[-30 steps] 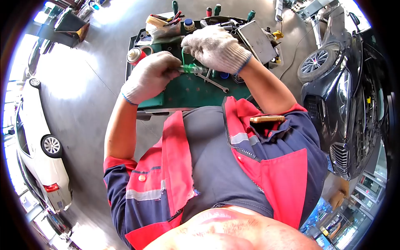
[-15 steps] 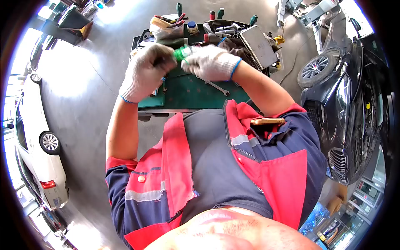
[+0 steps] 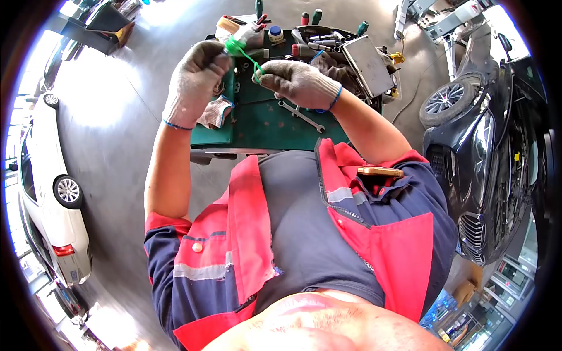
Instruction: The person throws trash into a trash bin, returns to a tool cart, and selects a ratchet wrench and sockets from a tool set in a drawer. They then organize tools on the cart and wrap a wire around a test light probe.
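My left hand (image 3: 201, 73), in a soiled white knit glove, is closed on a small bright-green rounded piece (image 3: 235, 46); its exact kind is unclear. A thin green strand (image 3: 253, 61) runs from that piece down to my right hand (image 3: 301, 83), also gloved, whose thumb and fingers pinch the strand's end. Both hands are above the green-topped tool cart (image 3: 257, 131). Below my right hand, a combination wrench (image 3: 302, 116) lies on the cart top. A crumpled cloth or glove (image 3: 216, 112) rests below my left hand.
Along the cart's far side are a blue-capped jar (image 3: 276, 34), sockets (image 3: 325, 45), screwdrivers (image 3: 317, 16) and a flat grey case (image 3: 367, 65). A dark car (image 3: 477, 158) with a wheel turned outward stands at right, a white car (image 3: 58, 228) at left.
My hands have moved apart, the left going up and left with the green piece. The strand now stretches visibly between them. The wrench and cloth are more exposed.
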Available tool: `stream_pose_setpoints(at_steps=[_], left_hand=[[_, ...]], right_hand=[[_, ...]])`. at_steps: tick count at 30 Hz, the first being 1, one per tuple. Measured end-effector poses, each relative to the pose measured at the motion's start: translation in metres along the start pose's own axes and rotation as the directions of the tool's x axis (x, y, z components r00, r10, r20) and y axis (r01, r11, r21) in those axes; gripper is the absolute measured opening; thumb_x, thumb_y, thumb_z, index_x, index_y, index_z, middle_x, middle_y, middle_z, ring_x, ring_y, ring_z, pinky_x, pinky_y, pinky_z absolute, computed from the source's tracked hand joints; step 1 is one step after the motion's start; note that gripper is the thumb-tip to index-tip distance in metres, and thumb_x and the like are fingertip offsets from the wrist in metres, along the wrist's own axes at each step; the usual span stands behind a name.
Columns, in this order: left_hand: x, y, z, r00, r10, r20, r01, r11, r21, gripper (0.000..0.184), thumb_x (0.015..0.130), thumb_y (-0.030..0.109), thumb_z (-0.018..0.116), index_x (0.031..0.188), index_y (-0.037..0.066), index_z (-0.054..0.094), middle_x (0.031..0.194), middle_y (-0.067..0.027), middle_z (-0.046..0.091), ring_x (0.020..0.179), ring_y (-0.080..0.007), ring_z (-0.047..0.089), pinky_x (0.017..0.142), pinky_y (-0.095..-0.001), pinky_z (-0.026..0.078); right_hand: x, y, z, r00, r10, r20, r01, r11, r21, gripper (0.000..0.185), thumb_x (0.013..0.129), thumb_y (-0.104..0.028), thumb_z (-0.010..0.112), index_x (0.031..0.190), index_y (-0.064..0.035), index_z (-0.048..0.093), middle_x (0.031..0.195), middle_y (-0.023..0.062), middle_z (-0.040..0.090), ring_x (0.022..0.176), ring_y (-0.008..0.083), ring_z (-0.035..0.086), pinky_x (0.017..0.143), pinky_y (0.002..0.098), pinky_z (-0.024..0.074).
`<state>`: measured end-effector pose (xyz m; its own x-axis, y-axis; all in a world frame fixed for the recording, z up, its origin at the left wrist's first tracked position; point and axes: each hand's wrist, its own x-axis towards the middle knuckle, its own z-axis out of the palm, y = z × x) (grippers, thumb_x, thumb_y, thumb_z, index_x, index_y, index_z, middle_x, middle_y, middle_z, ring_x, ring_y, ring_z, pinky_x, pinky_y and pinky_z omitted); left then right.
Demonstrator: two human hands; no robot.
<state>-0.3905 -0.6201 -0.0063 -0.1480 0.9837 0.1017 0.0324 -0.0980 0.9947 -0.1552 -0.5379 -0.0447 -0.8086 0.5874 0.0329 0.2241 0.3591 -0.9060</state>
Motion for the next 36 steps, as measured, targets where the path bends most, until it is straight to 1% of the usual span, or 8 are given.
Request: stream_pose_setpoints(at_steps=[8, 11, 16, 18, 21, 24, 28, 36], left_hand=[[-0.011, -0.006, -0.001, 0.992, -0.040, 0.122, 0.099, 0.842, -0.531, 0.043, 0.102, 0.026, 0.068, 0.135, 0.000, 0.059, 0.087, -0.0017, 0.056, 0.070, -0.0107, 0.045, 0.060, -0.0253, 0.036], [-0.016, -0.002, 0.010, 0.983, 0.034, 0.178, 0.071, 0.833, -0.549, 0.051, 0.100, 0.033, 0.071, 0.137, 0.001, 0.057, 0.085, -0.0010, 0.051, 0.071, -0.0116, 0.043, 0.061, -0.0266, 0.033], [-0.019, -0.003, 0.005, 0.989, 0.119, 0.093, -0.069, 0.903, -0.424, 0.041, 0.103, 0.027, 0.069, 0.134, 0.001, 0.060, 0.094, -0.0044, 0.060, 0.078, -0.0127, 0.052, 0.069, -0.0274, 0.043], [-0.016, -0.010, 0.006, 0.988, 0.146, 0.045, -0.111, 0.887, -0.449, 0.036, 0.105, 0.021, 0.066, 0.133, -0.001, 0.061, 0.104, -0.0098, 0.067, 0.092, -0.0184, 0.063, 0.085, -0.0332, 0.052], [-0.015, -0.019, 0.016, 0.982, 0.188, 0.005, -0.144, 0.770, -0.622, 0.037, 0.106, 0.017, 0.060, 0.138, -0.002, 0.056, 0.121, -0.0154, 0.067, 0.115, -0.0302, 0.066, 0.105, -0.0482, 0.052], [-0.011, -0.022, 0.021, 0.952, 0.305, 0.020, -0.182, 0.617, -0.766, 0.040, 0.104, 0.021, 0.065, 0.136, -0.001, 0.057, 0.125, -0.0165, 0.066, 0.117, -0.0332, 0.064, 0.105, -0.0509, 0.051], [-0.015, -0.019, 0.028, 0.963, 0.270, -0.005, -0.166, 0.576, -0.801, 0.036, 0.100, 0.020, 0.070, 0.130, 0.001, 0.061, 0.120, -0.0161, 0.068, 0.112, -0.0334, 0.065, 0.099, -0.0507, 0.051], [-0.022, -0.020, 0.032, 0.979, 0.203, -0.028, -0.152, 0.627, -0.764, 0.036, 0.101, 0.023, 0.069, 0.131, 0.005, 0.060, 0.133, -0.0151, 0.064, 0.111, -0.0277, 0.066, 0.099, -0.0473, 0.052]], right_hand=[[-0.007, -0.019, -0.002, 0.989, -0.077, -0.125, 0.070, 0.995, -0.065, 0.028, 0.109, -0.027, 0.061, 0.126, -0.0067, 0.069, 0.096, -0.0008, 0.069, 0.086, 0.0084, 0.062, 0.080, 0.0272, 0.0541], [-0.012, -0.033, -0.004, 0.983, -0.115, -0.143, 0.085, 0.976, -0.199, 0.026, 0.109, -0.024, 0.062, 0.124, -0.0043, 0.069, 0.096, -0.0009, 0.070, 0.089, 0.0084, 0.062, 0.081, 0.0268, 0.0533], [-0.010, -0.048, -0.012, 0.945, -0.202, -0.257, 0.218, 0.975, 0.036, 0.021, 0.107, -0.020, 0.064, 0.120, -0.0047, 0.072, 0.093, -0.0026, 0.069, 0.088, 0.0040, 0.059, 0.080, 0.0234, 0.0523], [-0.013, -0.061, -0.018, 0.947, -0.179, -0.268, 0.213, 0.971, 0.104, 0.026, 0.105, -0.028, 0.065, 0.117, -0.0056, 0.071, 0.094, 0.0154, 0.073, 0.082, 0.0195, 0.066, 0.080, 0.0327, 0.0548], [-0.005, -0.049, -0.009, 0.941, -0.232, -0.244, 0.245, 0.969, 0.021, 0.026, 0.104, -0.028, 0.066, 0.116, -0.0057, 0.072, 0.097, 0.0158, 0.074, 0.084, 0.0222, 0.067, 0.082, 0.0334, 0.0549], [-0.006, -0.051, -0.002, 0.974, -0.152, -0.168, 0.142, 0.988, -0.068, 0.025, 0.105, -0.029, 0.064, 0.117, -0.0085, 0.073, 0.099, 0.0163, 0.074, 0.088, 0.0267, 0.070, 0.083, 0.0354, 0.0554], [-0.007, -0.053, 0.010, 0.985, -0.099, -0.145, 0.112, 0.990, 0.085, 0.025, 0.107, -0.029, 0.061, 0.114, -0.0080, 0.071, 0.086, 0.0110, 0.069, 0.078, 0.0168, 0.061, 0.076, 0.0342, 0.0525], [-0.010, -0.052, 0.012, 0.975, -0.102, -0.198, 0.134, 0.979, 0.155, 0.023, 0.105, -0.027, 0.064, 0.113, -0.0064, 0.071, 0.089, 0.0082, 0.071, 0.082, 0.0133, 0.063, 0.079, 0.0328, 0.0538]])
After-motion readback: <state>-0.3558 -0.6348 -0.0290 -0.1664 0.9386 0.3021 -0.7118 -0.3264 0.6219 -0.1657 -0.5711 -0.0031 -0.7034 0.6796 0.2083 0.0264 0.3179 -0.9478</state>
